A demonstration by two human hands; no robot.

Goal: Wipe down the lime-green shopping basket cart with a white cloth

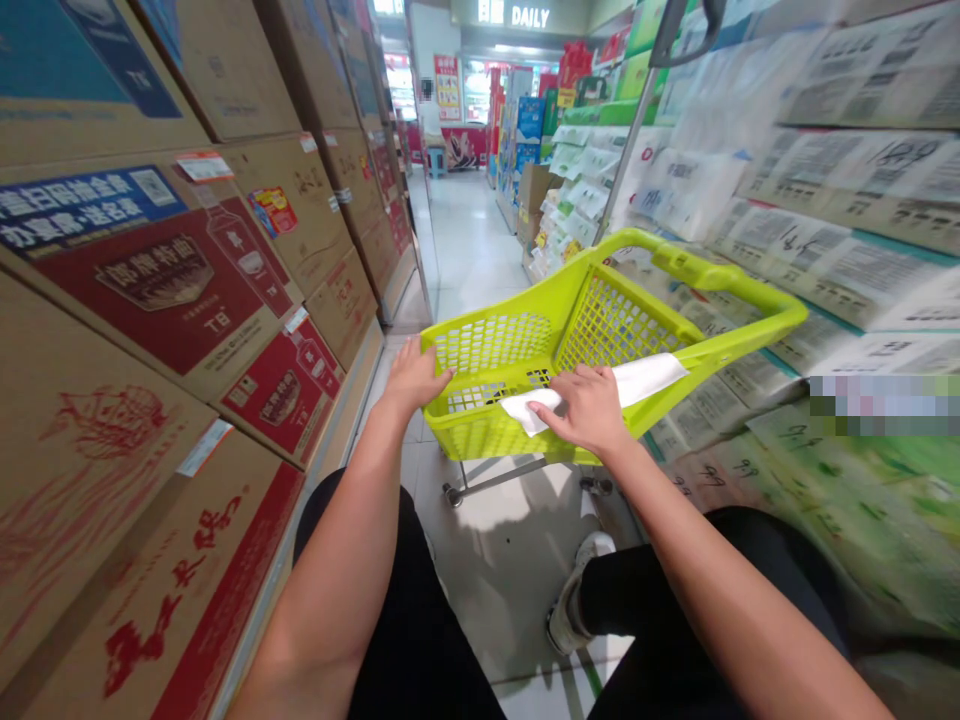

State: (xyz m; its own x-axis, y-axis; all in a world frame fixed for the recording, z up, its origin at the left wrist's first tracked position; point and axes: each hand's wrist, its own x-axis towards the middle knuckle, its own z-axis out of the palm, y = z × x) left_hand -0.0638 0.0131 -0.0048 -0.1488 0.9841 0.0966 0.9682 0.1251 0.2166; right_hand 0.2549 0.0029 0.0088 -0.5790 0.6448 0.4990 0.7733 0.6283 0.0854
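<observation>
A lime-green plastic shopping cart (480, 440) stands sideways before me, its handle toward the right. My left hand (414, 378) is closed over the rim at the cart's left end, thumb on the inner side. A white cloth (651, 380) lies draped along the near side rim. With my right hand (589, 405) I press and grip the cloth against that rim, fingers curled over the top and thumb outside. Inside, the basket (622, 310) has a perforated lattice wall and holds no goods that I can see.
Stacked cardboard cartons (150, 270) line the left side. On the right rise stacks of wrapped tissue packs (847, 250). A metal pole (630, 160) stands behind the cart. The tiled aisle floor (472, 220) runs back toward a shop counter (461, 147). My legs straddle the space below.
</observation>
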